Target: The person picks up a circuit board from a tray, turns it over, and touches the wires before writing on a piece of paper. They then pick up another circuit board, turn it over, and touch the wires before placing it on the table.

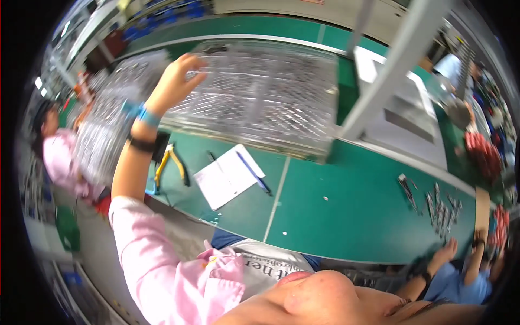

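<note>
My left hand (pixel 181 78) is raised over the left far corner of a wide stack of clear plastic trays (pixel 260 97). Its thumb and fingers curve apart, and nothing shows between them. Whether the fingertips touch the trays I cannot tell. Around that wrist are a blue strap (pixel 146 115) and a black band (pixel 142 144). Small parts fill the tray pockets, too blurred to name. Closer to me on the green bench lie yellow-handled pliers (pixel 176 162), a white notebook (pixel 227 179) and a blue pen (pixel 252 172). My right hand is outside the picture.
More clear trays (pixel 103 141) are piled at the left, beside a person in pink (pixel 62 157). Several small metal parts (pixel 441 208) lie on the right of the green bench (pixel 319 216), near a blue-sleeved co-worker's hand (pixel 447 250). A grey post (pixel 395 70) slants up behind.
</note>
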The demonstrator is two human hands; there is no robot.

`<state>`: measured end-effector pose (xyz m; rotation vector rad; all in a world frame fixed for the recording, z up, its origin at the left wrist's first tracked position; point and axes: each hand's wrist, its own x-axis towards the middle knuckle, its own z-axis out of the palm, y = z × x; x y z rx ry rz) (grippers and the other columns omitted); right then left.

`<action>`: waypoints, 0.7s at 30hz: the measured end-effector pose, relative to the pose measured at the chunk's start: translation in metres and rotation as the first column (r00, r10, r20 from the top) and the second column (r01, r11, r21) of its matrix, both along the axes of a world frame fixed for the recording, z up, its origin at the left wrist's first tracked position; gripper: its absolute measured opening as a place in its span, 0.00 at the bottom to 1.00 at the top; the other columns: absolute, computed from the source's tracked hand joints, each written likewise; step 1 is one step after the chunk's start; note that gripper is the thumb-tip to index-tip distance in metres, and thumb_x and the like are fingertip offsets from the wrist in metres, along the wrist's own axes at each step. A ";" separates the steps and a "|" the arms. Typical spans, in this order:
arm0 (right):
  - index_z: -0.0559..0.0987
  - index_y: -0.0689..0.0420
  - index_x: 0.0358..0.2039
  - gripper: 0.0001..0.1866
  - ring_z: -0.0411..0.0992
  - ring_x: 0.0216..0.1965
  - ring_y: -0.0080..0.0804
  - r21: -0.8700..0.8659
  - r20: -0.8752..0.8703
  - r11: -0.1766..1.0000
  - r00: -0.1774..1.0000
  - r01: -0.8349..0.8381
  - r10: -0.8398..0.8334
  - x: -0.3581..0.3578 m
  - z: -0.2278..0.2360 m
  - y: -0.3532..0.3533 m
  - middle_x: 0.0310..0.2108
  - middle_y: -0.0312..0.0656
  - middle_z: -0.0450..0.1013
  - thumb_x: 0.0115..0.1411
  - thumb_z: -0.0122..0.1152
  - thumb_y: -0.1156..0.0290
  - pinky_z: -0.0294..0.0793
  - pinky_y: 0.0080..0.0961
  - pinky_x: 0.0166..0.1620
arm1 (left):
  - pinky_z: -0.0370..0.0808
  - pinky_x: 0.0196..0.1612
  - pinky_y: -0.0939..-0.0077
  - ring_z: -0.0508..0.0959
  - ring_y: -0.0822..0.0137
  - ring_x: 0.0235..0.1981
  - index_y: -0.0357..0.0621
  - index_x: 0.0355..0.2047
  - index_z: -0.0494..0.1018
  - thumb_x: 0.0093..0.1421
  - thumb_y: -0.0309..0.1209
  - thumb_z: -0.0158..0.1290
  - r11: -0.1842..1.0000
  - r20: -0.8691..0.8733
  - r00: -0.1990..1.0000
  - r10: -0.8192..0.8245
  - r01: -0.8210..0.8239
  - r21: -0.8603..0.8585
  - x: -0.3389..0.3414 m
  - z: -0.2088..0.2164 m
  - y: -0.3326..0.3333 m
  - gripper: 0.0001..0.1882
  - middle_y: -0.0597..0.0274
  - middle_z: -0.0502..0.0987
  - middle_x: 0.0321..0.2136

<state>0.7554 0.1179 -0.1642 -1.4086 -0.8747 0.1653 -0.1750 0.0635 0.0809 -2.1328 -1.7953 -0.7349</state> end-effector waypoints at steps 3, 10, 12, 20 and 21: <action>0.72 0.65 0.38 0.12 0.64 0.44 0.31 0.006 0.059 0.994 0.992 -0.110 0.110 0.017 -0.016 0.002 0.43 0.44 0.67 0.55 0.44 0.77 0.62 0.23 0.48 | 0.70 0.34 0.69 0.75 0.56 0.30 0.36 0.32 0.70 0.48 0.30 0.52 0.961 0.122 0.958 0.258 -0.241 -0.137 -0.081 -0.015 0.043 0.12 0.50 0.74 0.28; 0.72 0.64 0.37 0.11 0.67 0.38 0.24 -0.110 -0.203 0.992 0.978 -0.069 0.046 -0.037 0.018 -0.003 0.36 0.40 0.70 0.54 0.46 0.76 0.64 0.17 0.41 | 0.71 0.28 0.69 0.75 0.55 0.27 0.37 0.30 0.72 0.47 0.29 0.49 0.703 -0.430 0.742 0.514 -0.652 -0.284 -0.181 -0.043 0.145 0.10 0.46 0.74 0.27; 0.72 0.64 0.37 0.10 0.67 0.36 0.24 -0.118 -0.119 0.990 0.991 -0.078 0.064 -0.053 0.015 0.001 0.34 0.39 0.70 0.54 0.46 0.76 0.64 0.17 0.39 | 0.71 0.28 0.68 0.75 0.54 0.27 0.38 0.30 0.72 0.47 0.28 0.47 0.642 -0.549 0.677 0.490 -0.706 -0.297 -0.193 -0.044 0.165 0.10 0.45 0.73 0.28; 0.73 0.63 0.36 0.10 0.67 0.35 0.24 -0.119 0.001 0.992 0.999 -0.052 0.052 -0.042 0.011 -0.012 0.33 0.39 0.71 0.55 0.46 0.77 0.65 0.17 0.39 | 0.71 0.33 0.67 0.74 0.57 0.33 0.48 0.38 0.72 0.47 0.21 0.41 0.920 -0.583 0.794 0.170 -0.339 -0.194 -0.152 -0.077 0.242 0.18 0.48 0.71 0.39; 0.73 0.63 0.36 0.10 0.67 0.35 0.24 -0.131 0.025 0.991 0.999 -0.031 0.035 -0.039 0.012 -0.012 0.33 0.39 0.71 0.55 0.46 0.76 0.65 0.17 0.39 | 0.70 0.35 0.66 0.73 0.57 0.35 0.50 0.39 0.72 0.47 0.21 0.41 0.894 -0.483 0.843 0.236 -0.383 -0.233 -0.147 -0.080 0.246 0.19 0.49 0.70 0.42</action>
